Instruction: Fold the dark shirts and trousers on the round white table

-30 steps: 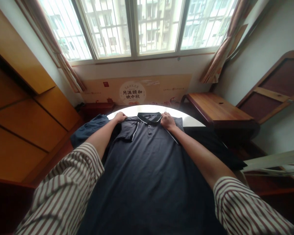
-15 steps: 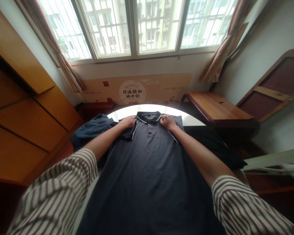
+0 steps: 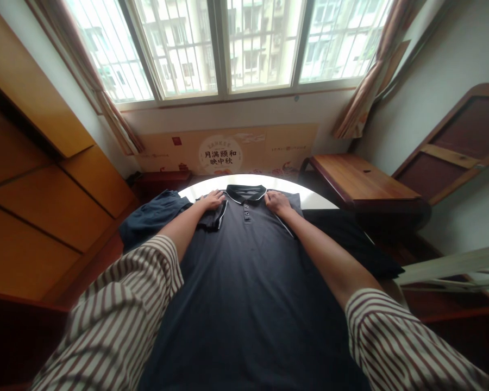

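A dark grey polo shirt point(image 3: 244, 271) lies front side up across the table, its white-edged black collar at the far end and its body stretching toward me. My left hand point(image 3: 214, 200) rests on the shoulder left of the collar, fingers laid out fairly flat on the cloth. On the other shoulder, close beside the collar, my right hand point(image 3: 277, 201) has its fingers curled and closed on the fabric. Both sleeves are partly covered by my hands and forearms.
The white round table point(image 3: 318, 199) shows behind the shirt. Dark blue clothing point(image 3: 152, 214) lies heaped on its left, black cloth point(image 3: 346, 236) on its right. Beyond stand a wooden desk point(image 3: 362, 176) at right, orange cabinets point(image 3: 36, 228) at left and a barred window point(image 3: 261, 43).
My left hand has loosened, its fingers going from curled to flatter on the shoulder. The right hand stays closed near the collar, and the collar has shifted slightly left.
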Demonstrator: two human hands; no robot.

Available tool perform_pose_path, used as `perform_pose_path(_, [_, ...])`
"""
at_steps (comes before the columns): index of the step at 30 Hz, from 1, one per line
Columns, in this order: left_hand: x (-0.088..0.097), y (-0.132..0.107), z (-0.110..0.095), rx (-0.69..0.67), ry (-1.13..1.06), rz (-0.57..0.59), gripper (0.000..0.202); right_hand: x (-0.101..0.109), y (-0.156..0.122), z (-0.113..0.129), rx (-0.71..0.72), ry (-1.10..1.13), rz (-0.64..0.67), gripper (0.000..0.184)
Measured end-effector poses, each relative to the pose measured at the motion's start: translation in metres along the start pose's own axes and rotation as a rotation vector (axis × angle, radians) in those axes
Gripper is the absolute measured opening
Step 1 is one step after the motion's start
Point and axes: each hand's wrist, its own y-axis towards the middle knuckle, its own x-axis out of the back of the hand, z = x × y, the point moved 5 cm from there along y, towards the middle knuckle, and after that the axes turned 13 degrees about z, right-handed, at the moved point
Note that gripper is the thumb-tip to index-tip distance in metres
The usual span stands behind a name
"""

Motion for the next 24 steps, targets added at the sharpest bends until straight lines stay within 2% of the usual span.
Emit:
perform_pose_path(3, [0.011,-0.012,-0.014,0.008,-0.019,-0.058,0.045,0.015,-0.002,0.005,0.020,0.014,0.021,0.037])
perform_pose_path(5, [0.018,-0.027,-0.029,-0.038,-0.010,-0.120,0.043,0.032,-0.011,0.008,0.040,0.022,0.005,0.036])
perform_pose_path(8, [0.014,-0.074,-0.053,-0.166,0.017,-0.194,0.038,0.054,-0.052,0.014,0.108,0.028,-0.010,0.038])
perform_pose_path(10, [-0.004,-0.126,-0.068,-0.303,0.035,-0.198,0.034,0.059,-0.104,0.021,0.225,0.029,0.028,0.034])
perform_pose_path(12, [-0.031,-0.195,-0.081,-0.520,0.052,-0.192,0.031,0.056,-0.173,0.028,0.398,0.034,0.048,0.033])
perform_pose_path(13, [-0.047,-0.231,-0.084,-0.582,0.057,-0.181,0.030,0.051,-0.211,0.028,0.438,0.043,0.064,0.032])
perform_pose_path(15, [-0.077,-0.300,-0.084,-0.631,0.060,-0.161,0.030,0.034,-0.283,0.023,0.485,0.068,0.098,0.031])
perform_pose_path(17, [-0.102,-0.356,-0.077,-0.579,0.032,-0.148,0.030,0.013,-0.346,0.007,0.412,0.113,0.048,0.029])
perform_pose_path(20, [-0.128,-0.415,-0.062,-0.483,0.032,-0.189,0.032,-0.016,-0.417,-0.022,0.263,0.126,-0.108,0.033])
perform_pose_path(23, [-0.149,-0.447,-0.051,-0.497,0.113,-0.181,0.061,-0.036,-0.461,-0.037,0.171,0.083,-0.177,0.060])
perform_pose_path(24, [-0.155,-0.453,-0.048,-0.501,0.135,-0.190,0.062,-0.040,-0.470,-0.039,0.158,0.083,-0.167,0.068])
